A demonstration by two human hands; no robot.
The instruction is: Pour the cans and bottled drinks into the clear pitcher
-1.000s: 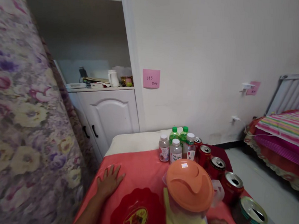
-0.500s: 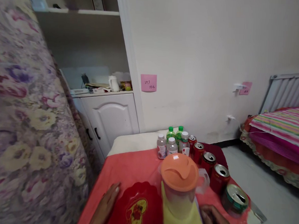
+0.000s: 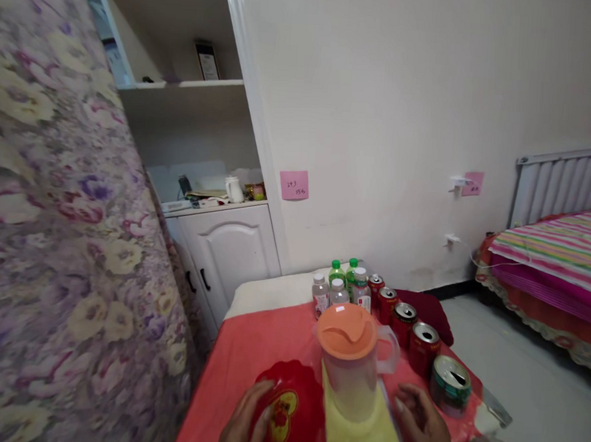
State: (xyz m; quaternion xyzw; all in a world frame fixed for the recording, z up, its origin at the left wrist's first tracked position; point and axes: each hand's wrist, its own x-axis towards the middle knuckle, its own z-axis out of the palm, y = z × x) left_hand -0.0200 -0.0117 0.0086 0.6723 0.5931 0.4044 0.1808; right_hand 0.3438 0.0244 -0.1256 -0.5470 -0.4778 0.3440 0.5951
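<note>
Pale wall (image 3: 382, 119) behind, coral-red tablecloth (image 3: 248, 341) below. My left hand (image 3: 246, 421) is over the left rim of a glossy red scalloped plate (image 3: 306, 392); whether it grips, can't tell. My right hand (image 3: 427, 426), loosely open, nothing held, near a translucent orange-lidded pitcher (image 3: 353, 384) on yellow cloth (image 3: 387, 439).

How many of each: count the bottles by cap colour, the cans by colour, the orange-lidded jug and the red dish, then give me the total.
Green-capped bottles: 2
White-capped bottles: 3
Red cans: 4
Green can: 1
Orange-lidded jug: 1
Red dish: 1
Total: 12
</note>
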